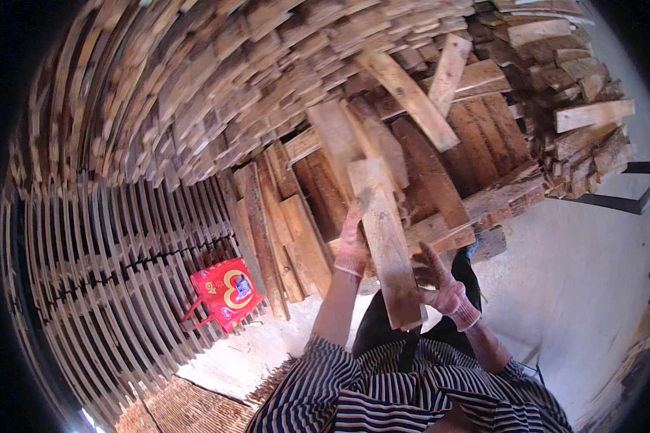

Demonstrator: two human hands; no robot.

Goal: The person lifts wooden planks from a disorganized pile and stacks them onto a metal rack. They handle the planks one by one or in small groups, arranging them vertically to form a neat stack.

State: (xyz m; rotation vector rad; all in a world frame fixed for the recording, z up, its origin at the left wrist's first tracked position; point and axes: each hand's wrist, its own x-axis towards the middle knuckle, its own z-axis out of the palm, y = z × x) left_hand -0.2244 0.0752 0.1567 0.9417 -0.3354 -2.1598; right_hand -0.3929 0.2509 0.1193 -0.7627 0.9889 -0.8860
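A wooden board slants across in front of my body, its near end above my lap. My left hand, in a pinkish work glove, grips the board's left edge, with some fingers hidden behind it. Close to the board's lower right edge is my gloved right hand, fingers spread and stretched out; the thumb side seems to touch the wood. Beyond the board, more planks lie on a wooden crate-like stack. Two loose pieces, a long plank and a shorter plank, rest across its top.
Tall stacks of boards fill the far side and left. Several planks lean left of the crate-like stack. A red bag rests against slatted wood. Piled offcuts and a dark metal frame stand right.
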